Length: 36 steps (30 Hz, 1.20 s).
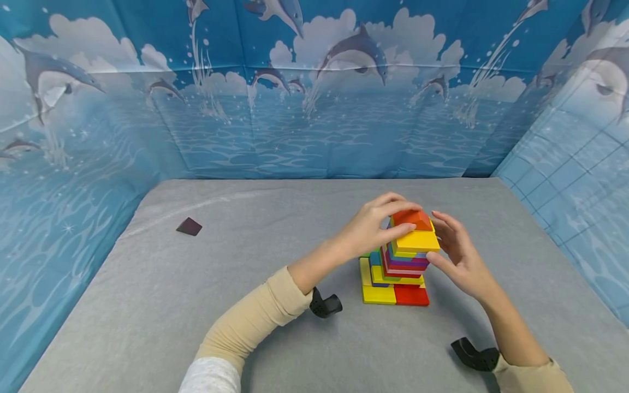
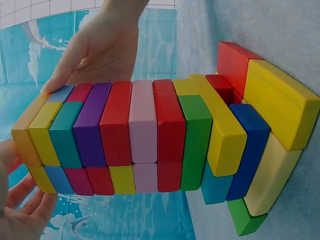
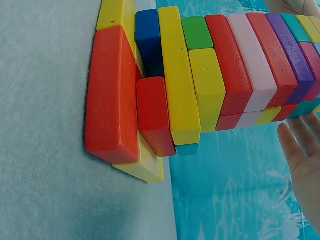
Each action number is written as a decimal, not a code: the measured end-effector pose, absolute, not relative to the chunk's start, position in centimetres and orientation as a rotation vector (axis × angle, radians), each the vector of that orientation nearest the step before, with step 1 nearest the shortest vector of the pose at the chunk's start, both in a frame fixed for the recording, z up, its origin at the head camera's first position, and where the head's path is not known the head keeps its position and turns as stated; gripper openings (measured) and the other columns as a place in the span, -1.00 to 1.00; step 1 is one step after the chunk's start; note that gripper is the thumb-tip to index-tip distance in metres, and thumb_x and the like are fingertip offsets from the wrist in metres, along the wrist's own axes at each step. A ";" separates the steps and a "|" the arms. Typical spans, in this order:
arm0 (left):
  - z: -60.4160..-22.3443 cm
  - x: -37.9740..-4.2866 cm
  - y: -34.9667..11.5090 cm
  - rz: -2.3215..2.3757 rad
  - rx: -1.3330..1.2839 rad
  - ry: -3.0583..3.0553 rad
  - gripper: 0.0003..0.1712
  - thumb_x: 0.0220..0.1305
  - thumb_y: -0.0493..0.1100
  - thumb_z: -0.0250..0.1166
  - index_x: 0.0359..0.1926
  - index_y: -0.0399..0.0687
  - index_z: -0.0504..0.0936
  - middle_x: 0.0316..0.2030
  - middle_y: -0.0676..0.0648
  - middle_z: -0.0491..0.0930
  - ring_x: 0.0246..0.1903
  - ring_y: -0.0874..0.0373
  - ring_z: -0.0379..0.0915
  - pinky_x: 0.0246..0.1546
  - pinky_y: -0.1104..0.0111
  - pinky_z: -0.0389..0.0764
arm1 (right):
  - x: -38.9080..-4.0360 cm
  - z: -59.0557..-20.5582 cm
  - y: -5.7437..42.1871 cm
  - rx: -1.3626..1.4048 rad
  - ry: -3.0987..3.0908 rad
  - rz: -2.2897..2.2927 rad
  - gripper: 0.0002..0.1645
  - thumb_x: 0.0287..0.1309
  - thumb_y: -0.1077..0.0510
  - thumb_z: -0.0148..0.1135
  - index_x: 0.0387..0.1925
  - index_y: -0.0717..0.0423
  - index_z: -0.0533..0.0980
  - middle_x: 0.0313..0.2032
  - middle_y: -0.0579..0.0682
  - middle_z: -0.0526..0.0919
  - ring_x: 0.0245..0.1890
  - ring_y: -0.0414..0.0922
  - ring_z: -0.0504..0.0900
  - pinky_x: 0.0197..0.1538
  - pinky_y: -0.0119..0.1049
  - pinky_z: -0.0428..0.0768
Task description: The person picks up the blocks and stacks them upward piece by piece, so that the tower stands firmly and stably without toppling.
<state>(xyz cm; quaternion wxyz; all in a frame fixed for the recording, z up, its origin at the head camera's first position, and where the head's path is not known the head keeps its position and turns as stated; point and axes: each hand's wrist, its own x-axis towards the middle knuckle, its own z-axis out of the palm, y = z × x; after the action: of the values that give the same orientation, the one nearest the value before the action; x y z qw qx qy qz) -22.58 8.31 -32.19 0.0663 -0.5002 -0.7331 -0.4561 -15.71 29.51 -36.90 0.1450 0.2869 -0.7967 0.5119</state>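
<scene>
A tower of coloured wooden blocks [image 1: 405, 264] stands on the grey cloth, wide at the base and narrower in its upper layers. The left hand [image 1: 371, 224] pinches an orange pointed block [image 1: 414, 219] between thumb and fingers, right at the tower's top. Under it is a yellow block [image 1: 417, 241]. At the tower's right side, the right hand [image 1: 457, 256] is loosely spread, its thumb at the upper layers. Seen from the left wrist, the right thumb [image 2: 57, 80] meets the top layer. In the right wrist view, the right hand's fingers [image 3: 302, 137] lie beside the upper blocks.
A dark pyramid block [image 1: 189, 226] lies apart on the grey cloth [image 1: 147, 305], far to the left. Blue dolphin-print curtains [image 1: 314, 125] enclose the table at the back and both sides. Black wrist mounts [image 1: 326, 303] hang under both forearms.
</scene>
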 end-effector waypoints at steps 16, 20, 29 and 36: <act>-34.9 -26.0 -0.2 -1.468 -1.164 -2.164 -0.56 0.16 -0.28 0.25 0.10 -0.23 0.48 -0.02 -0.15 0.46 -0.09 0.11 0.41 -0.05 0.33 0.44 | -15.5 -36.8 29.3 0.752 -2.347 1.445 -0.05 -0.08 0.60 0.07 0.35 0.23 -0.06 0.22 -0.18 0.24 0.16 -0.27 0.26 0.11 -0.62 0.26; -36.6 -27.6 -5.5 -1.409 -0.958 -2.270 -0.54 0.17 -0.25 0.25 0.12 -0.21 0.47 0.01 -0.16 0.45 -0.05 0.03 0.39 -0.02 0.15 0.42 | -15.5 -36.8 29.3 0.748 -2.343 1.450 -0.04 -0.08 0.60 0.07 0.35 0.21 -0.05 0.22 -0.18 0.25 0.16 -0.27 0.26 0.11 -0.62 0.26; -40.0 -29.3 -17.7 -1.113 -0.576 -2.607 -0.38 0.15 -0.18 0.29 0.23 -0.18 0.34 0.16 -0.27 0.29 0.17 -0.21 0.16 0.15 -0.11 0.13 | -15.6 -37.0 29.4 0.755 -2.346 1.436 -0.05 -0.08 0.61 0.05 0.35 0.22 -0.05 0.22 -0.21 0.24 0.16 -0.29 0.25 0.11 -0.63 0.25; -41.7 -29.2 -24.3 -0.943 -0.384 -2.721 -0.30 0.12 -0.17 0.31 0.26 -0.18 0.27 0.24 -0.35 0.17 0.24 -0.31 0.00 0.18 -0.19 -0.12 | -15.7 -37.0 29.4 0.771 -2.329 1.441 -0.05 -0.09 0.62 0.05 0.34 0.24 -0.04 0.23 -0.18 0.24 0.16 -0.28 0.26 0.11 -0.62 0.26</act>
<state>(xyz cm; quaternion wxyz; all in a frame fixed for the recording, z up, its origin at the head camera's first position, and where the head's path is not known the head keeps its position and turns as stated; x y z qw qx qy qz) -29.22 -24.31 -41.69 0.1178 -0.1313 -0.9301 -0.3222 -15.72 29.36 -36.97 0.1476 0.2681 -0.8095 0.5010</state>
